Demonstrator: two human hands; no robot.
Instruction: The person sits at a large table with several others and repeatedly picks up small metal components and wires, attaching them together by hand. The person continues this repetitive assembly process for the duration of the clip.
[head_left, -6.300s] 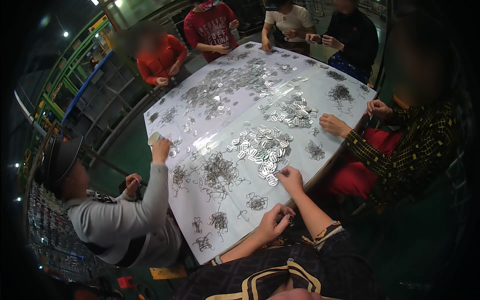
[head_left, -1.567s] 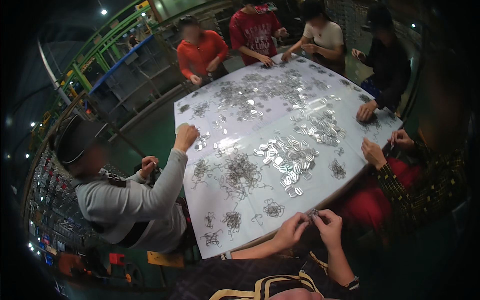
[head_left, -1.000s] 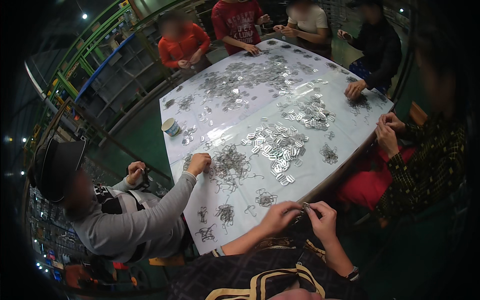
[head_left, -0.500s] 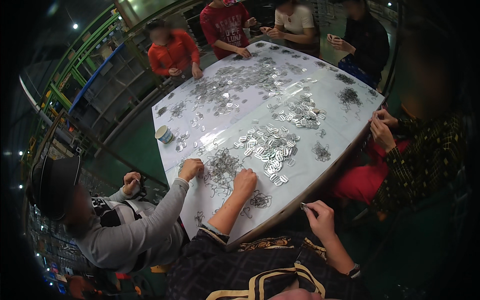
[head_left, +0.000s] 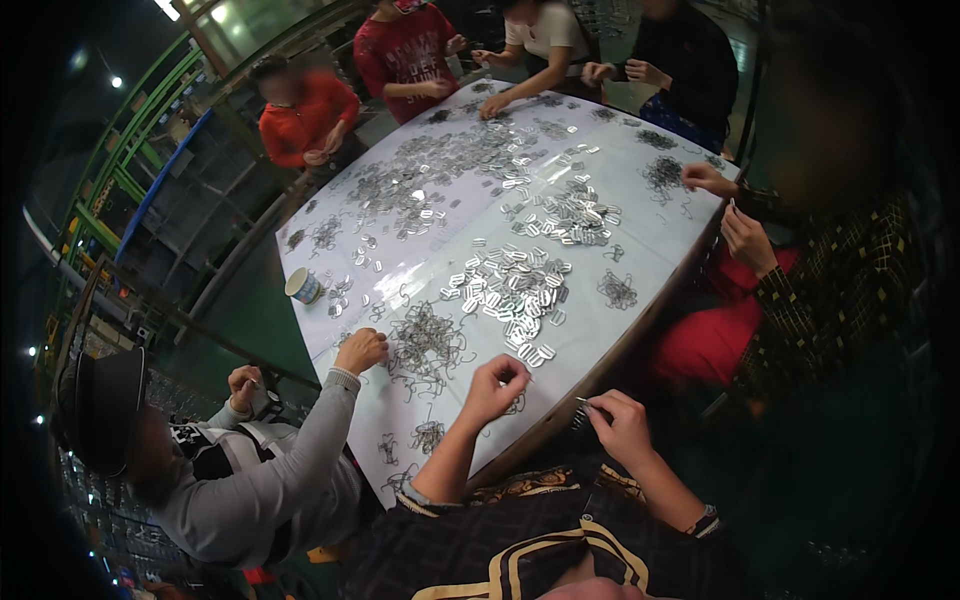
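Note:
My left hand (head_left: 497, 388) is over the near part of the white table, thumb and fingers pinched together. Whatever lies between those fingertips is too small to make out. Off the table's near edge, my right hand (head_left: 620, 428) pinches a small, shiny metal piece (head_left: 582, 401) that looks like a buckle. Beyond my left hand lies a heap of flat silver buckles (head_left: 515, 290) with slots. To its left spreads a tangled pile of thin wire hooks (head_left: 425, 340). Some more wire pieces (head_left: 516, 403) show partly behind my left hand.
A co-worker in grey (head_left: 270, 470) on my left reaches to the hook pile. Another in a dark patterned sleeve (head_left: 800, 310) works at the right edge. Several people stand at the far side. A paper cup (head_left: 303, 286) stands on the table's (head_left: 590, 345) left edge.
My left hand has drawn back from the hook pile toward my right hand. The right-hand co-worker now reaches into a wire pile. A far co-worker in white reaches onto the table.

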